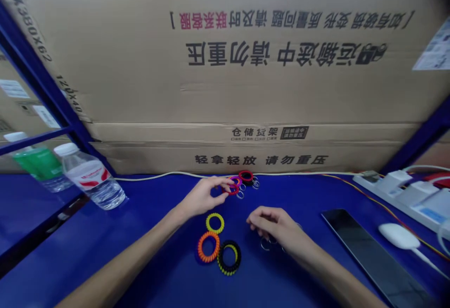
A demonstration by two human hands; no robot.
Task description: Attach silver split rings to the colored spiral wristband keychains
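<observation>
Left grip (203,197) is almost closed — its fingertips (228,182) pinch at a pile of red and purple coil key rings (244,177) on the blue table (158,270). Right grip (270,226) curls loosely above metal split rings (266,245) — I cannot tell if it holds them. Three coil bracelets (208,247) lie between both hands.

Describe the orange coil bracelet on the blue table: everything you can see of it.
The orange coil bracelet is a closed ring of tight, glossy, plastic-looking spiral turns. It lies flat on the blue table, with blue showing through its centre. Its right side touches or nearly touches the black coil bracelet; the picture does not settle which. No key ring shows on it. Neither the left hand nor the right hand touches it.
</observation>
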